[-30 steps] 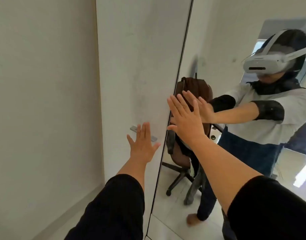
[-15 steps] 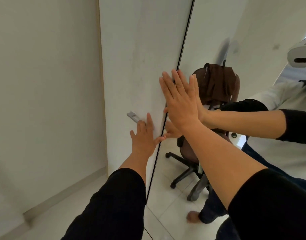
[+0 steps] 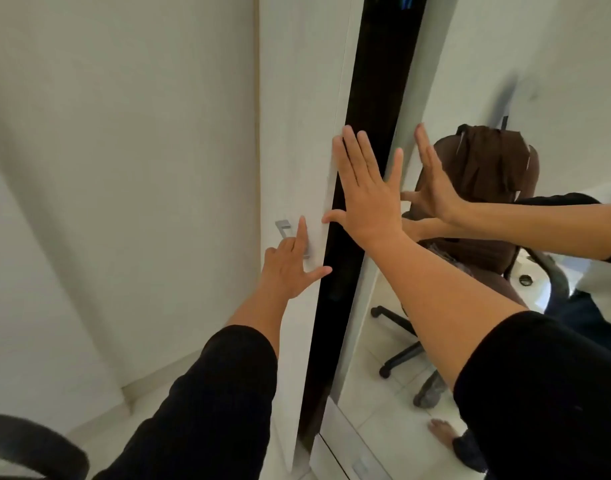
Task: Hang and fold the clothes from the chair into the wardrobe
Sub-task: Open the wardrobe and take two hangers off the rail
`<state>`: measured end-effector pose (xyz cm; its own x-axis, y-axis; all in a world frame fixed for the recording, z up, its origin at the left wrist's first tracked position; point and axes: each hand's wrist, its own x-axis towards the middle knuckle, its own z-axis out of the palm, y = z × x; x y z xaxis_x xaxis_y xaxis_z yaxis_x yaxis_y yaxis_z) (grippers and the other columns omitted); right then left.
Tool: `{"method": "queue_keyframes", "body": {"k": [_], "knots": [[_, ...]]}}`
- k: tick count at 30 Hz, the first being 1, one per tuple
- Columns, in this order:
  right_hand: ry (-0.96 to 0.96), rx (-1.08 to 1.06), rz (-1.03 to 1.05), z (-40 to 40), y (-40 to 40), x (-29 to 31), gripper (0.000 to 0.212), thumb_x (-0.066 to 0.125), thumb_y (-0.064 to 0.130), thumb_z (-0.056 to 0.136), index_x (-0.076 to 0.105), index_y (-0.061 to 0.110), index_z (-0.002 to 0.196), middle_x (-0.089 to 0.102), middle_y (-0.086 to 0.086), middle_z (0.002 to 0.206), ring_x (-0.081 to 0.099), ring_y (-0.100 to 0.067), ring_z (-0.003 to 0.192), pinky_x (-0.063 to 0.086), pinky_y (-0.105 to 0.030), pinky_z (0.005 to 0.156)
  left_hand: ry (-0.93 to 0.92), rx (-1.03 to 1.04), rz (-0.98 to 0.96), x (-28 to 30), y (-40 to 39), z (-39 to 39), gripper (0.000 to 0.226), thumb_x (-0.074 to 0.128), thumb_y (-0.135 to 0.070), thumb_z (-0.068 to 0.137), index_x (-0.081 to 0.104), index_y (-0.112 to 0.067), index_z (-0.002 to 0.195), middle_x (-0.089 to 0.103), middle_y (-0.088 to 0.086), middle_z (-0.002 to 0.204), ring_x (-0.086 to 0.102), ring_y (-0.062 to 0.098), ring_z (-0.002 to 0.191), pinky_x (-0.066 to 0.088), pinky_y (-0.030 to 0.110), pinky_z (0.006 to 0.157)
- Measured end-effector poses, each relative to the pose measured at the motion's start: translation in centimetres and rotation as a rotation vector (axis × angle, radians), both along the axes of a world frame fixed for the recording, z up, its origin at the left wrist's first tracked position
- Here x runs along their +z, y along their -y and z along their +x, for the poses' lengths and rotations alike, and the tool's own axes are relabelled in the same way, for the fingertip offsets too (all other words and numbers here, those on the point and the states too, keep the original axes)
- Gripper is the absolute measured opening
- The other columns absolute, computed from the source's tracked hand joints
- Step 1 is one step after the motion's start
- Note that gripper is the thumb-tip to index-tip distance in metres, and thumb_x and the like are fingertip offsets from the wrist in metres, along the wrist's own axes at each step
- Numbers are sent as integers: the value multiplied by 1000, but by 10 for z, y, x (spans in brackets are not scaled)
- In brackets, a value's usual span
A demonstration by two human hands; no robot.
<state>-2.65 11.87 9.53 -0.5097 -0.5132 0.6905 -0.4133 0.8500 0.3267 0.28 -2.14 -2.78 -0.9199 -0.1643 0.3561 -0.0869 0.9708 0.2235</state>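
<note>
I face a white wardrobe. Its left door (image 3: 297, 98) carries a small metal handle (image 3: 283, 228). My left hand (image 3: 290, 268) lies flat and open on that door beside the handle. My right hand (image 3: 364, 188) is open with fingers spread, across the dark gap (image 3: 369, 133) between the left door and the mirrored door (image 3: 470, 64). The mirror reflects a brown office chair (image 3: 484, 237) with a brown garment (image 3: 487, 157) draped over its backrest. The wardrobe's inside is dark and hidden.
A white wall (image 3: 124, 168) runs along the left, meeting a pale tiled floor (image 3: 151, 393). A dark curved chair part (image 3: 37, 441) shows at the bottom left corner. The mirror also shows my reflected arms and a bare foot (image 3: 442, 431).
A dark gap has opened between the two doors, which were closed together before. My right hand has shifted from the mirror to the gap's edge; my left hand stays by the handle.
</note>
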Motion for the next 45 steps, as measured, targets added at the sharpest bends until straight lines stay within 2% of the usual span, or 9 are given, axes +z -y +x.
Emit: {"method": "queue_keyframes", "body": {"k": [2, 8, 11, 14, 19, 22, 28, 37, 45], "knots": [[47, 29, 14, 13, 14, 6, 118, 56, 71, 71, -16, 18, 147, -7, -1, 160, -8, -23, 146, -9, -56, 111, 8, 1, 9, 4, 14, 14, 103, 41, -71, 82, -20, -19, 148, 45, 8, 137, 51, 24, 115, 40, 38, 96], [82, 80, 37, 49, 82, 8, 115, 47, 77, 71, -20, 21, 147, -11, 1, 159, -12, -22, 146, -9, -56, 111, -1, 30, 88, 3, 75, 53, 93, 52, -56, 86, -13, -30, 147, 50, 2, 129, 56, 18, 107, 43, 35, 92], [80, 141, 29, 62, 114, 11, 112, 49, 74, 74, -18, 23, 147, -10, 3, 159, -11, -21, 146, -8, -55, 111, 33, 43, 67, 8, 106, 75, 86, 50, -51, 88, -6, -26, 149, 47, 3, 137, 49, 22, 122, 34, 44, 104], [91, 193, 23, 71, 147, 12, 110, 53, 70, 75, -16, 24, 148, -7, 6, 159, -10, -20, 146, -2, -56, 113, -37, 86, -73, 11, 136, 103, 95, 47, -52, 90, -21, -18, 147, 26, 3, 154, 27, 18, 141, 18, 50, 115], [155, 282, -3, 72, 202, 15, 100, 57, 56, 82, -10, 24, 149, 8, 12, 158, -6, -17, 147, -2, -55, 114, -126, 192, -219, 12, 179, 126, 108, 55, -43, 90, -41, -18, 132, -6, -2, 160, -2, 13, 147, 6, 51, 115], [184, 335, 37, 65, 236, 14, 91, 54, 51, 87, -8, 26, 150, 2, 13, 159, -8, -16, 147, -4, -55, 113, -109, 285, -208, 13, 212, 126, 110, 58, -38, 90, -43, -21, 131, -12, -5, 159, -8, 15, 147, 4, 54, 114], [179, 437, 77, 27, 308, -2, 84, 48, 46, 92, -8, 23, 150, -11, 7, 159, -12, -15, 146, -3, -57, 113, -126, 433, -171, 6, 276, 114, 110, 59, -26, 90, -42, -24, 132, -14, -6, 158, -10, 14, 146, 1, 55, 114], [103, 659, 126, -43, 385, -9, 75, 50, 37, 93, 6, 17, 151, 2, 3, 160, 1, -17, 147, 0, -59, 112, -94, 646, -136, 9, 342, 73, 107, 60, -19, 90, -37, -25, 135, -11, -7, 159, -7, 14, 147, 8, 53, 116], [107, 691, 204, -85, 427, -2, 65, 38, 37, 98, 6, 17, 151, -3, 5, 160, -4, -13, 147, -4, -58, 112, -31, 820, -121, 16, 376, 31, 96, 51, -25, 95, -33, -21, 141, -16, -4, 158, -10, 15, 146, 10, 52, 117]]}}
